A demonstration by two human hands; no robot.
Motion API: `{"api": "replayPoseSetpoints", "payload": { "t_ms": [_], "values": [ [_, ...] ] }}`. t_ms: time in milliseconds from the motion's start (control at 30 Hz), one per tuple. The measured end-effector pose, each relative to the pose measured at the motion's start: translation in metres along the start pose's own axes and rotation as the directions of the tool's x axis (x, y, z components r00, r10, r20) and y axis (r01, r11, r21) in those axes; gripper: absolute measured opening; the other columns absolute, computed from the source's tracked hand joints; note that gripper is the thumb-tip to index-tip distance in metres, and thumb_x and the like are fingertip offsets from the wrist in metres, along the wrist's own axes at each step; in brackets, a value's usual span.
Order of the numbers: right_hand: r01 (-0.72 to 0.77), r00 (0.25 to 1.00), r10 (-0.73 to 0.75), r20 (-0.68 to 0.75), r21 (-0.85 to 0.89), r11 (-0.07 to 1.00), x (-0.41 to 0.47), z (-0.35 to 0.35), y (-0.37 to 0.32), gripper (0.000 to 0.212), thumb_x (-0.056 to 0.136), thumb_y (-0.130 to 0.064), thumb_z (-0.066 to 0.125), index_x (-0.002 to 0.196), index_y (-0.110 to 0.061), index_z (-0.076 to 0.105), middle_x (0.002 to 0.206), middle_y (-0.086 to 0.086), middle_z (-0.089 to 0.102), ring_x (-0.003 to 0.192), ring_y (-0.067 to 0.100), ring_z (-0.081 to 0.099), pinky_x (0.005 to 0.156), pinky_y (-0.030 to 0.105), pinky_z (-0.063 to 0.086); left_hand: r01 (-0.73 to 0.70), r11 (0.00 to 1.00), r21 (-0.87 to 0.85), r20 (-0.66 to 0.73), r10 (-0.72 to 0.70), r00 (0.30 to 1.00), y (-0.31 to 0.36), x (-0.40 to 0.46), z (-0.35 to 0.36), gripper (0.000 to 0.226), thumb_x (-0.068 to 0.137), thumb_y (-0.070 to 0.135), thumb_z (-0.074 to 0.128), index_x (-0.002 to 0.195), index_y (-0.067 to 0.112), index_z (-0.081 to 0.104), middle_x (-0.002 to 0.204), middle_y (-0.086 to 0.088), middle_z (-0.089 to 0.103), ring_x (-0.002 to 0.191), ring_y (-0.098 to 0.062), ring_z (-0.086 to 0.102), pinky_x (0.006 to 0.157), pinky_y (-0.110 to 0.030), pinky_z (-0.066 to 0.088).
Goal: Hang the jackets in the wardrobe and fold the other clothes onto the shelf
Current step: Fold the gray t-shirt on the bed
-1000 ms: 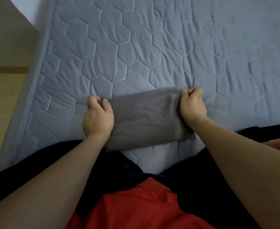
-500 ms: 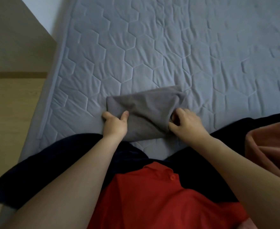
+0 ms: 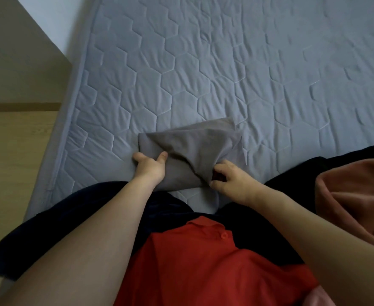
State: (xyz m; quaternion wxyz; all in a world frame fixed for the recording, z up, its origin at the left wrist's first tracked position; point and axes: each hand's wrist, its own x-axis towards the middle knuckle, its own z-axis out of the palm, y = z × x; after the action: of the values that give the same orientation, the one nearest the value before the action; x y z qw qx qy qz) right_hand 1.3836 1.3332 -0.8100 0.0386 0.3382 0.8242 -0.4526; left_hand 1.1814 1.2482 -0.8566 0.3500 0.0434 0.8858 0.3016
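A folded grey garment (image 3: pixel 194 149) lies on the quilted grey bed (image 3: pixel 225 74) near its front edge. My left hand (image 3: pixel 151 167) grips the garment's left end, thumb on top and fingers underneath. My right hand (image 3: pixel 232 180) pinches its near right corner with curled fingers. The right side of the garment is lifted and bunched. A dark navy garment (image 3: pixel 71 219) lies across the bed's front edge below my arms. A pink garment (image 3: pixel 356 195) sits at the right.
I wear a red polo shirt (image 3: pixel 203 266). Wooden floor (image 3: pixel 11 151) lies left of the bed, and a beige panel (image 3: pixel 16 58) rises at the upper left. The far part of the bed shows only wrinkled quilting.
Both hands slid from the garment's far corners to its near edge and took hold there. The flat folded garment is now bunched and raised on the right. The view shifted, showing the pink garment.
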Motion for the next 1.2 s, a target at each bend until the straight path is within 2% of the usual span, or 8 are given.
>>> {"api": "replayPoseSetpoints", "payload": {
  "t_ms": [233, 433, 567, 667, 833, 933, 1067, 1200],
  "values": [
    [-0.093, 0.986, 0.08, 0.144, 0.087, 0.992, 0.01, -0.012, -0.009, 0.039, 0.085, -0.005, 0.062, 0.123, -0.005, 0.055, 0.12, 0.009, 0.062, 0.112, 0.024, 0.058, 0.1, 0.037, 0.044, 0.024, 0.998, 0.056, -0.006, -0.023, 1.0, 0.008, 0.0, -0.001, 0.077, 0.091, 0.048, 0.059, 0.14, 0.006, 0.017, 0.139, -0.021, 0.043, 0.12, -0.036, 0.049, 0.097, -0.038, 0.038],
    [-0.251, 0.967, 0.242, 0.083, 0.501, 0.828, 0.019, -0.027, -0.008, 0.032, 0.084, -0.001, 0.055, 0.116, -0.003, 0.056, 0.117, 0.028, 0.061, 0.106, 0.039, 0.06, 0.098, 0.054, 0.044, 0.029, 0.995, 0.093, 0.014, -0.031, 0.999, 0.013, 0.001, -0.003, 0.08, 0.091, 0.047, 0.059, 0.143, 0.005, 0.015, 0.145, -0.023, 0.037, 0.127, -0.037, 0.044, 0.105, -0.038, 0.033],
    [-0.311, 0.946, 0.308, 0.095, 0.523, 0.794, 0.025, -0.026, -0.007, 0.022, 0.087, -0.009, 0.061, 0.107, -0.001, 0.057, 0.103, 0.025, 0.066, 0.086, 0.028, 0.061, 0.077, 0.041, 0.05, 0.033, 0.994, 0.104, 0.036, -0.037, 0.999, 0.019, 0.006, -0.008, 0.083, 0.089, 0.049, 0.061, 0.141, 0.001, 0.018, 0.145, -0.024, 0.038, 0.126, -0.037, 0.045, 0.105, -0.039, 0.035],
    [-0.306, 0.944, 0.317, 0.088, 0.586, 0.75, 0.024, -0.032, -0.011, 0.013, 0.091, -0.027, 0.064, 0.084, -0.015, 0.066, 0.068, -0.002, 0.066, 0.055, 0.005, 0.059, 0.05, 0.018, 0.045, -0.045, 0.996, 0.079, 0.021, 0.044, 0.999, 0.017, 0.008, -0.015, 0.073, 0.091, 0.052, 0.056, 0.14, 0.003, 0.031, 0.142, -0.019, 0.044, 0.125, -0.035, 0.047, 0.101, -0.034, 0.036],
    [-0.418, 0.808, 0.586, -0.059, 0.643, 0.641, 0.024, -0.038, 0.007, 0.031, 0.093, -0.024, 0.06, 0.067, -0.015, 0.048, 0.056, 0.004, 0.042, 0.047, 0.016, 0.039, 0.046, 0.024, 0.032, -0.155, 0.986, 0.064, -0.043, 0.158, 0.987, 0.009, 0.004, -0.018, 0.06, 0.093, 0.057, 0.046, 0.129, 0.009, 0.046, 0.132, -0.013, 0.055, 0.119, -0.033, 0.052, 0.088, -0.03, 0.035],
    [-0.517, 0.728, 0.683, -0.062, 0.606, 0.605, 0.022, -0.03, 0.015, 0.012, 0.09, -0.018, 0.06, 0.086, -0.008, 0.056, 0.074, 0.01, 0.054, 0.063, 0.021, 0.049, 0.054, 0.026, 0.034, -0.139, 0.984, 0.116, -0.064, 0.147, 0.987, 0.008, 0.001, -0.017, 0.06, 0.094, 0.054, 0.047, 0.131, 0.007, 0.045, 0.134, -0.015, 0.053, 0.119, -0.036, 0.053, 0.093, -0.034, 0.04],
    [-0.476, 0.707, 0.703, -0.074, 0.685, 0.551, 0.029, -0.029, 0.014, 0.08, 0.074, -0.049, 0.074, 0.135, -0.008, 0.042, 0.126, 0.013, 0.056, 0.109, 0.03, 0.057, 0.082, 0.031, 0.043, -0.043, 0.995, -0.087, 0.003, 0.044, 0.999, 0.011, 0.005, -0.02, 0.055, 0.089, 0.039, 0.061, 0.13, 0.005, 0.05, 0.126, -0.015, 0.059, 0.105, -0.032, 0.06, 0.082, -0.032, 0.049],
    [-0.491, 0.764, 0.64, 0.082, 0.718, 0.494, 0.036, -0.029, -0.005, 0.071, 0.069, -0.05, 0.08, 0.124, -0.013, 0.055, 0.099, -0.002, 0.065, 0.08, 0.013, 0.061, 0.053, 0.02, 0.048, 0.177, 0.906, -0.384, 0.262, -0.077, 0.962, 0.018, -0.007, -0.033, 0.033, 0.085, 0.021, 0.063, 0.114, 0.005, 0.062, 0.099, -0.012, 0.071, 0.077, -0.026, 0.068, 0.055, -0.026, 0.049]
  ]
}}
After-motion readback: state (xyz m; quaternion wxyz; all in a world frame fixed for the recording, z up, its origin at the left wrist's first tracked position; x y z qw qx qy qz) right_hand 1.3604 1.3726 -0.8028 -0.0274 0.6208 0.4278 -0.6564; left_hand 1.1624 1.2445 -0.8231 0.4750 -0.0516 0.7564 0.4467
